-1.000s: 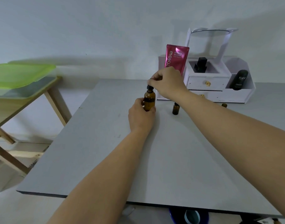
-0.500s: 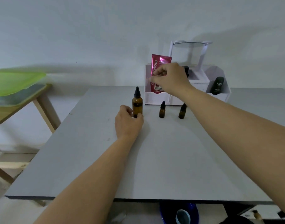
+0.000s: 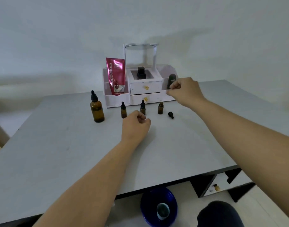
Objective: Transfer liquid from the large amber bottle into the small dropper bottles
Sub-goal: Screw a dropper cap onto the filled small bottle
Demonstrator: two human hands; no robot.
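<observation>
The large amber bottle (image 3: 97, 110) stands capped with a black dropper on the grey table (image 3: 58, 145), left of the others. Two small capped dropper bottles (image 3: 123, 110) (image 3: 142, 107) stand in a row to its right. A third small bottle (image 3: 160, 108) stands uncapped, with its black dropper cap (image 3: 170, 115) lying beside it. My left hand (image 3: 135, 126) hovers just in front of the two capped small bottles, fingers curled, holding nothing. My right hand (image 3: 184, 90) is raised above and right of the uncapped bottle, thumb and fingertips pinched together; nothing clear shows between them.
A white organiser (image 3: 145, 94) with two drawers stands behind the bottles, holding a pink tube (image 3: 115, 76) and dark containers. A blue bowl (image 3: 158, 207) sits on the floor under the table's front edge, and an open drawer (image 3: 222, 184) shows at the right.
My left hand let go of the large amber bottle and moved right toward the small bottles. My right hand swung right, away from the large bottle. The view pulled back and shifted right.
</observation>
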